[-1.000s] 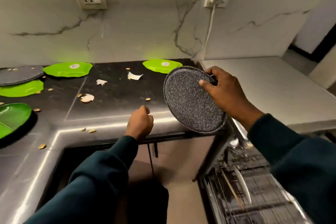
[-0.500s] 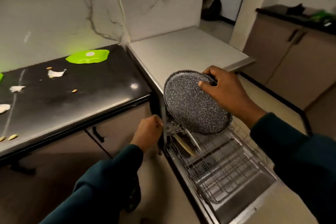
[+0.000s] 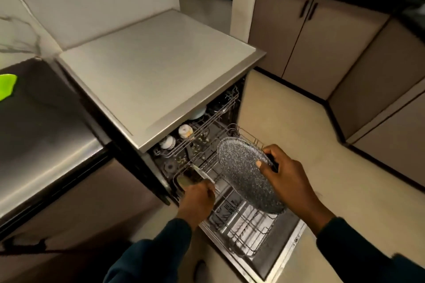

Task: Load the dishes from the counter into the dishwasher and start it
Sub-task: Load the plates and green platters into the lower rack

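Observation:
My right hand [image 3: 287, 179] grips a speckled grey plate [image 3: 241, 172] by its rim and holds it tilted over the pulled-out lower rack [image 3: 248, 232] of the open dishwasher [image 3: 156, 71]. My left hand [image 3: 197, 200] is curled at the left side of that rack, where a white plate [image 3: 202, 173] stands on edge. The fingers appear to hold the rack wire, but the grip itself is hidden. A green plate [image 3: 7, 86] lies on the dark counter [image 3: 41, 122] at far left.
The dishwasher door [image 3: 282, 250] lies folded down over the floor in front of me. The upper rack [image 3: 207, 126] holds small white cups [image 3: 185, 131]. Brown cabinets [image 3: 322, 41] line the right side, with beige floor between them and the dishwasher.
My view swung right from the counter and down onto the dishwasher. The grey plate came down over the lower rack, and my left hand went from the counter edge to the rack.

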